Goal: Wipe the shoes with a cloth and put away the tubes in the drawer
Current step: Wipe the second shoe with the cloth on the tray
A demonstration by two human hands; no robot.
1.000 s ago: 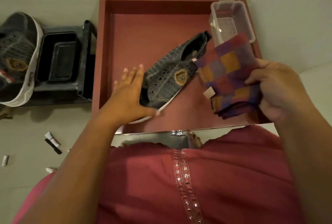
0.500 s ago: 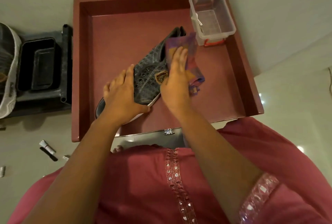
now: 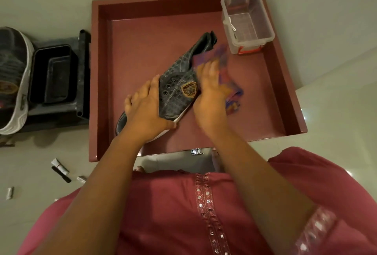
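Since half a second ago the right hand (image 3: 212,101) has slid the cloth (image 3: 228,75) back along the one shoe (image 3: 179,91) mid-drawer (image 3: 94,83), fingers flat, left hand (image 3: 145,111) gripping its toe end, badge unreadable, one box (image 3: 247,24) in the far right corner.

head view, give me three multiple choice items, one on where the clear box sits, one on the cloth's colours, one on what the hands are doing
1. Where is the clear plastic box?
A. far right corner of the drawer
B. on the floor by the tubes
C. on the black stand

2. What colours is the cloth?
A. plain white
B. purple and orange checks
C. solid green

3. What holds the shoe?
A. nothing
B. the right hand alone
C. the left hand

Answers: 1 A, it stands inside the drawer's far right corner. 2 B, checks show beside the right hand. 3 C, the left hand grips the toe end while the right presses the cloth.
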